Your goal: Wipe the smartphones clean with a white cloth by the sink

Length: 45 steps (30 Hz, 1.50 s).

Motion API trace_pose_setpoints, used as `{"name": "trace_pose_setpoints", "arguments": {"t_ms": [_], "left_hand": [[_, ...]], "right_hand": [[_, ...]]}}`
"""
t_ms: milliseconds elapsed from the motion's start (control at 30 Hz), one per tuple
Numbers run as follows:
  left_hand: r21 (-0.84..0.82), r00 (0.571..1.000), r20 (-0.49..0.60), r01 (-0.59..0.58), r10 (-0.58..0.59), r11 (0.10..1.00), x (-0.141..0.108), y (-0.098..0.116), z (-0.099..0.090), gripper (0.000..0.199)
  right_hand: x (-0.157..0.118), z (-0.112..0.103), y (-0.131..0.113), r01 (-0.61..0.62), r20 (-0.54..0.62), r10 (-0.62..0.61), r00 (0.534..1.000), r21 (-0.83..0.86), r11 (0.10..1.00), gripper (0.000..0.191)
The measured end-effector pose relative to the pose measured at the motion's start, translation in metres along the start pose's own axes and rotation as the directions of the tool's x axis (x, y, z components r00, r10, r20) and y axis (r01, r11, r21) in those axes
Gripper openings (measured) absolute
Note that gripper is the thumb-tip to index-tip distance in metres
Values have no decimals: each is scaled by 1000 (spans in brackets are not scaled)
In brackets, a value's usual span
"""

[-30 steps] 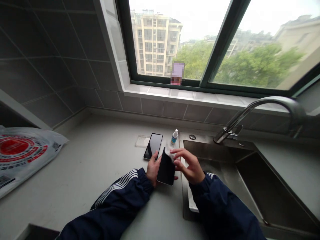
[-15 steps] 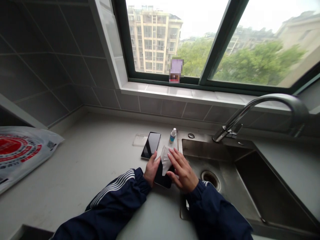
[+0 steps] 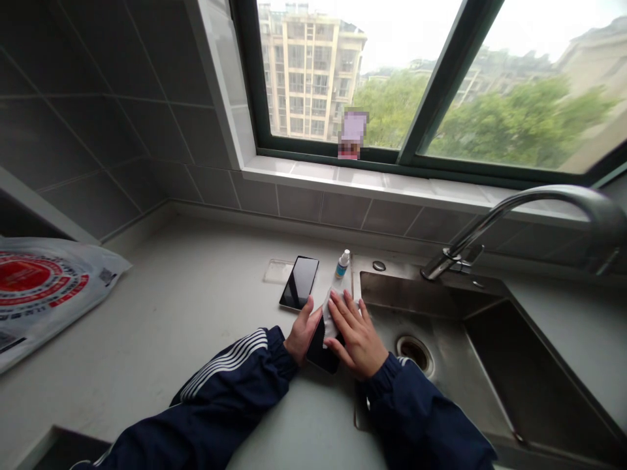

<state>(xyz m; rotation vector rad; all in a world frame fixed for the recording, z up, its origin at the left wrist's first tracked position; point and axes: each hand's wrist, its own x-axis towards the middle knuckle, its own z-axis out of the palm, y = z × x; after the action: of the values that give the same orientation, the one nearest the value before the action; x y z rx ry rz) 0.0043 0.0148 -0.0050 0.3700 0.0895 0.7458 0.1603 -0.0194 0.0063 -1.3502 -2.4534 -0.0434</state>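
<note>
A dark phone (image 3: 322, 354) lies in my left hand (image 3: 302, 334), whose thumb rests along its edge and whose fingers go out of sight beneath it. A white wipe (image 3: 331, 318) covers the upper part of its screen. Over the wipe lies my right hand (image 3: 360, 336), palm down, fingers stretched and spread, pressing it against the glass. Just beyond stands a small white bottle (image 3: 342, 265) with a blue label. A second phone (image 3: 299, 282), dark screen up, rests on the counter to the left, beside a clear phone case (image 3: 277, 271).
On the right a steel sink (image 3: 435, 320) with its drain (image 3: 414, 352) sits close to my right hand, below a curved chrome faucet (image 3: 470, 235). A printed plastic bag (image 3: 53, 287) lies on the grey counter (image 3: 196, 281) at the left. A window sill (image 3: 313, 177) runs behind.
My right hand has flattened over the wipe and covers more of it. The view has shifted slightly; the second phone, case and bottle stay in place.
</note>
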Motion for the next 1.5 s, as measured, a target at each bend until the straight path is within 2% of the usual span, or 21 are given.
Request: {"name": "trace_pose_setpoints", "arguments": {"t_ms": [367, 633, 900, 1033, 1267, 1500], "left_hand": [[-4, 997, -72, -27, 26, 1000, -1, 1, 2, 80], [-44, 985, -167, 27, -34, 999, -2, 5, 10, 82], [-90, 986, -164, -17, 2, 996, -1, 2, 11, 88], [-92, 980, -201, -16, -3, 996, 0, 2, 9, 92], [-14, 956, -288, -60, 54, 998, -2, 6, 9, 82], [36, 946, -322, -36, 45, 999, -5, 7, 3, 89]], "right_hand": [[-2, 1, -5, 40, 50, -42, 998, 45, 998, 72], [-2, 1, -9, 86, 57, -92, 994, 104, 991, 75], [-5, -2, -20, 145, 76, -155, 985, 121, 982, 76], [-7, -5, -26, 173, 97, -185, 978, 126, 977, 78], [-8, -16, -37, 223, 99, -237, 966, 138, 965, 76], [-11, -14, -41, 236, 88, -250, 964, 144, 961, 66]]}}
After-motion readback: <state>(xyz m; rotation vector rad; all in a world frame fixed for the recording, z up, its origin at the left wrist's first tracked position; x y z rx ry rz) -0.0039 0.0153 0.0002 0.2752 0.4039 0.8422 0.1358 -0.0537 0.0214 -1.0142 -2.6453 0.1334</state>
